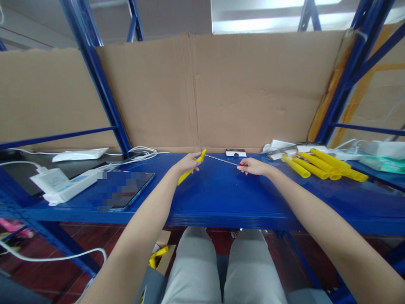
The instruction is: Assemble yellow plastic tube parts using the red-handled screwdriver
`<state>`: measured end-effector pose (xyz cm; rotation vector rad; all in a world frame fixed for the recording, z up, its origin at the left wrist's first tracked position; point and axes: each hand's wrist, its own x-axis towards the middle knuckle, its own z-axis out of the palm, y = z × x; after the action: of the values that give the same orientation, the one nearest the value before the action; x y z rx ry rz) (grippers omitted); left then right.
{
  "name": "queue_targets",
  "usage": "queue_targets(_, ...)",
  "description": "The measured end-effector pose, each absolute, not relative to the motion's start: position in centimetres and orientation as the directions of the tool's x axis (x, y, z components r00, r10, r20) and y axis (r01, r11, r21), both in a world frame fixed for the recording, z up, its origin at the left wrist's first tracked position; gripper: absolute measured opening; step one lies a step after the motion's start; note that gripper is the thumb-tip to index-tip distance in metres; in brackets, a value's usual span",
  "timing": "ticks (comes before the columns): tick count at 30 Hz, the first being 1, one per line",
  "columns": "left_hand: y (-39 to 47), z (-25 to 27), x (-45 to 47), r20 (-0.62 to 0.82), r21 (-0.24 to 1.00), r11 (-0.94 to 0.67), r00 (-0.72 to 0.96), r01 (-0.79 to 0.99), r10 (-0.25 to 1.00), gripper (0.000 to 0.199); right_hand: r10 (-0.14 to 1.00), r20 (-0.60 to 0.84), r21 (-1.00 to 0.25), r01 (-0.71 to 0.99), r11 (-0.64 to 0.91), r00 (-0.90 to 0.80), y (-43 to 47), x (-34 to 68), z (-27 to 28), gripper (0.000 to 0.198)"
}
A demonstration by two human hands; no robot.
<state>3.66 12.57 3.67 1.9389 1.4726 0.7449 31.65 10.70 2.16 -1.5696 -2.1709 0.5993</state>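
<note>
My left hand (189, 162) is closed around a yellow tube (185, 177), which looks flattened and slants up through the fingers. The tube's upper end sticks out above the hand and bends to the right. In my right hand (251, 166) is a long, thin screwdriver (223, 160) with a metal shaft and some red at the handle, mostly hidden by the fingers. Its shaft points left, and the tip lies close to the tube's upper end; whether they touch I cannot tell. Both hands are above the blue tabletop (218, 194).
Several yellow tubes (319, 164) lie at the right. To the left are a dark tablet (136, 192), a white power strip (74, 185) and coiled white cables (142, 153). A small box (236, 152) sits against the cardboard wall (253, 93). Blue posts (98, 80) flank the table.
</note>
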Motion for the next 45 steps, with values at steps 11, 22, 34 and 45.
queue_targets(11,13.1,3.1,3.6,0.032,0.836,-0.138,0.203,0.531,0.979,0.064,0.95,0.112,-0.604,0.739,0.299,-0.293,11.1,31.7,1.4,0.024)
queue_targets(22,14.5,2.0,2.8,0.093,0.861,-0.195,0.232,0.469,0.968,0.06,0.934,0.141,-0.561,0.751,0.348,-0.327,11.2,31.7,1.4,0.015)
queue_targets(34,13.9,2.8,3.4,0.256,0.809,-0.347,0.247,0.475,0.934,0.058,0.916,0.14,-0.554,0.737,0.388,-0.377,10.6,31.8,2.4,0.017)
queue_targets(45,14.3,3.1,3.6,0.649,0.633,-0.692,0.25,0.347,0.719,0.057,0.921,0.22,-0.681,0.625,0.381,-0.321,11.3,31.6,1.6,0.024)
